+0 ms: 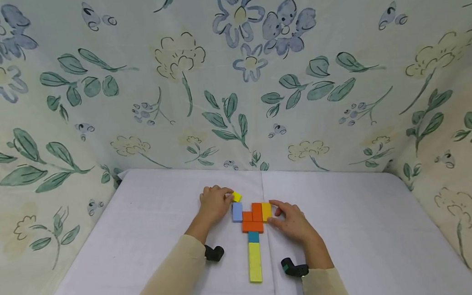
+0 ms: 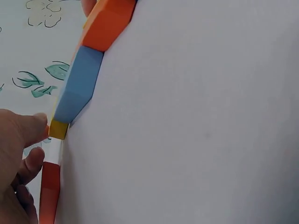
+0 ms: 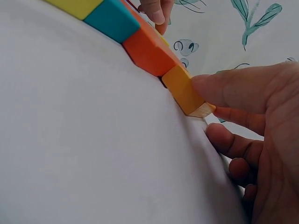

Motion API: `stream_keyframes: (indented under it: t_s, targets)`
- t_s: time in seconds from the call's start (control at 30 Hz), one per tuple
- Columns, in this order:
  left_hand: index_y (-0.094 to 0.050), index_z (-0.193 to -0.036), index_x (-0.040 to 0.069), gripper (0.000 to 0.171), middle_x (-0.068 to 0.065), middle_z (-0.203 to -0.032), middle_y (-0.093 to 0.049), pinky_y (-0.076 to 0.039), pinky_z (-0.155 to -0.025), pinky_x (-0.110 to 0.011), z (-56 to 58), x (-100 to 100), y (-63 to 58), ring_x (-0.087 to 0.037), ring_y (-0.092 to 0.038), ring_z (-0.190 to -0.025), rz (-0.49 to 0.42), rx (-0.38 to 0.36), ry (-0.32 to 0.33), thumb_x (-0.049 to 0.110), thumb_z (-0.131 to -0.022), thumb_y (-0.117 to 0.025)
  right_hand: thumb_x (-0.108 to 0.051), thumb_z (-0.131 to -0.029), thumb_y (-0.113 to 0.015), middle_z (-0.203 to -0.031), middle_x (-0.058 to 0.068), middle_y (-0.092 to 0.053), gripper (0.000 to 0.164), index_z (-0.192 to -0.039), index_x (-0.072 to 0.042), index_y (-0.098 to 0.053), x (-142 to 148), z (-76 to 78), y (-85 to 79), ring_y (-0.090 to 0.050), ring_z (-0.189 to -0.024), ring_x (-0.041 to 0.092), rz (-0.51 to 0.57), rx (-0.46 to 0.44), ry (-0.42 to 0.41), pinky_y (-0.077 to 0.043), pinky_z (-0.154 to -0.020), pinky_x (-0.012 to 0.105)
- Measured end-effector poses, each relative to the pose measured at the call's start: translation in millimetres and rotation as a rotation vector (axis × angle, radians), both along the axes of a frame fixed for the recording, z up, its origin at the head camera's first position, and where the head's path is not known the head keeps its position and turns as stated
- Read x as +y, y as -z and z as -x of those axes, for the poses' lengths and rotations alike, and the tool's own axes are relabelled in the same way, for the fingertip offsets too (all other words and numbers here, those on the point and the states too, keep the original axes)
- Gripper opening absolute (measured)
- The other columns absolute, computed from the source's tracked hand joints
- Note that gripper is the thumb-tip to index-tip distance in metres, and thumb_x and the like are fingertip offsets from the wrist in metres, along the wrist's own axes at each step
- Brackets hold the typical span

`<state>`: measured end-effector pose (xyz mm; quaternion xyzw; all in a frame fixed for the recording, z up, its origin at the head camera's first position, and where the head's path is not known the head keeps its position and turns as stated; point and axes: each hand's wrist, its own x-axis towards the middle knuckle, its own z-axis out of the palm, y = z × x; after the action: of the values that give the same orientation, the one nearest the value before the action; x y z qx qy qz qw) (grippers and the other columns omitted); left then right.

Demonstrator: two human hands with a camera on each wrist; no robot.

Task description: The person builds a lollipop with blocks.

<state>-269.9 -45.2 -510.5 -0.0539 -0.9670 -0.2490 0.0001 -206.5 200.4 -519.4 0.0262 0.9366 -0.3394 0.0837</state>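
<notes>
Between the thumb and forefinger of my left hand [image 1: 215, 204] is a small yellow block [image 1: 237, 196], just above a light blue block [image 1: 237, 212]. My right hand [image 1: 292, 220] holds a yellow-orange block [image 1: 267, 212] by its ends with thumb and forefinger; its other fingers curl inward. That block lies against an upright orange block [image 1: 257, 211]. A smaller orange piece [image 1: 247, 216] sits beside this, and a flat orange block [image 1: 252, 227] runs below both. A teal block [image 1: 253, 237] and a long lime-yellow block [image 1: 254, 262] continue downward. The left wrist view shows a red block [image 2: 50, 191] near the left fingers.
A white cloth [image 1: 348, 231] covers the table beneath the blocks. Floral fabric [image 1: 231, 74] hangs behind and at both sides. Black wrist devices [image 1: 214, 253] show at each forearm, close to the lower blocks.
</notes>
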Motion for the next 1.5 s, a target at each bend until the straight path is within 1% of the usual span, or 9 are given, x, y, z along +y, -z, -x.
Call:
stream_keyframes:
  t_s: [0.17,0.43,0.57,0.7,0.8,0.97,1.17,1.33,1.5]
  targets:
    - [-0.074,-0.119,0.022,0.035,-0.007,-0.112,-0.066,-0.037,-0.091,-0.046,2.4,1.4,3.2,-0.029,-0.048,-0.108,0.048,0.005,-0.022,0.048,-0.096,-0.067,-0.031,-0.091,-0.075,-0.102,-0.002,-0.056,0.059,-0.146,-0.027,-0.055,-0.5,-0.2,0.6,-0.045,-0.104,0.021,0.0,-0.003,0.002,-0.039,-0.081,0.039]
    - [-0.072,-0.121,0.019,0.028,-0.012,-0.118,-0.062,-0.036,-0.091,-0.048,3.0,-2.6,-0.1,-0.033,-0.047,-0.11,0.059,0.037,-0.121,0.037,-0.101,-0.062,-0.031,-0.091,-0.076,-0.101,-0.003,-0.056,0.059,-0.146,-0.026,-0.055,-1.5,0.0,1.0,-0.045,-0.104,0.021,0.002,0.013,-0.004,-0.038,-0.082,0.04]
    - [-0.072,-0.118,0.017,0.032,-0.013,-0.118,-0.062,-0.036,-0.093,-0.049,3.8,-7.1,1.5,-0.035,-0.047,-0.112,0.033,0.062,-0.172,0.041,-0.099,-0.065,-0.031,-0.091,-0.076,-0.101,-0.003,-0.056,0.059,-0.146,-0.026,-0.055,-1.2,0.0,0.3,-0.045,-0.104,0.021,0.009,0.01,0.003,-0.038,-0.081,0.04]
    - [-0.072,-0.119,0.016,0.045,-0.013,-0.117,-0.061,-0.034,-0.097,-0.05,4.4,-9.2,5.5,-0.035,-0.046,-0.114,0.021,0.037,-0.175,0.051,-0.091,-0.072,-0.031,-0.091,-0.075,-0.101,-0.002,-0.056,0.059,-0.146,-0.025,-0.055,-0.7,-0.5,-0.1,-0.045,-0.103,0.021,0.003,0.01,0.006,-0.038,-0.08,0.04]
    - [-0.072,-0.12,0.015,0.047,-0.013,-0.117,-0.061,-0.034,-0.098,-0.05,4.7,-8.5,7.5,-0.035,-0.046,-0.114,0.026,0.02,-0.165,0.05,-0.089,-0.075,-0.031,-0.091,-0.075,-0.1,-0.002,-0.056,0.059,-0.146,-0.026,-0.055,-0.5,-0.8,-0.5,-0.045,-0.103,0.021,-0.003,0.009,0.004,-0.039,-0.081,0.039]
    - [-0.071,-0.121,0.015,0.044,-0.01,-0.118,-0.062,-0.035,-0.098,-0.049,3.1,-6.4,8.3,-0.033,-0.046,-0.114,-0.009,0.029,-0.125,0.047,-0.092,-0.073,-0.031,-0.091,-0.076,-0.1,-0.002,-0.055,0.059,-0.146,-0.026,-0.055,-0.7,-0.9,-0.8,-0.045,-0.104,0.021,-0.007,0.007,-0.002,-0.039,-0.081,0.039]
    - [-0.073,-0.121,0.02,0.041,-0.003,-0.104,-0.06,-0.035,-0.093,-0.047,-3.8,-1.1,4.1,-0.026,-0.044,-0.106,-0.088,0.032,0.044,0.047,-0.091,-0.073,-0.032,-0.091,-0.075,-0.1,-0.002,-0.055,0.059,-0.146,-0.026,-0.055,-0.8,-0.6,-1.4,-0.045,-0.104,0.021,-0.01,0.001,0.002,-0.039,-0.081,0.039]
    - [-0.072,-0.122,0.024,0.043,-0.001,-0.102,-0.058,-0.035,-0.094,-0.049,-10.5,5.4,-0.5,-0.024,-0.043,-0.104,-0.031,-0.004,0.175,0.053,-0.09,-0.072,-0.033,-0.091,-0.075,-0.101,-0.001,-0.056,0.06,-0.147,-0.026,-0.054,-0.8,-0.6,-2.6,-0.045,-0.104,0.022,-0.006,-0.002,0.0,-0.04,-0.082,0.039]
    - [-0.072,-0.122,0.022,0.04,-0.002,-0.104,-0.058,-0.033,-0.09,-0.045,-14.4,8.6,-1.6,-0.023,-0.042,-0.102,-0.012,-0.028,0.201,0.049,-0.092,-0.072,-0.033,-0.091,-0.076,-0.101,-0.002,-0.055,0.06,-0.146,-0.027,-0.055,-1.2,-0.3,-2.6,-0.045,-0.105,0.022,0.003,-0.007,0.005,-0.04,-0.082,0.04]
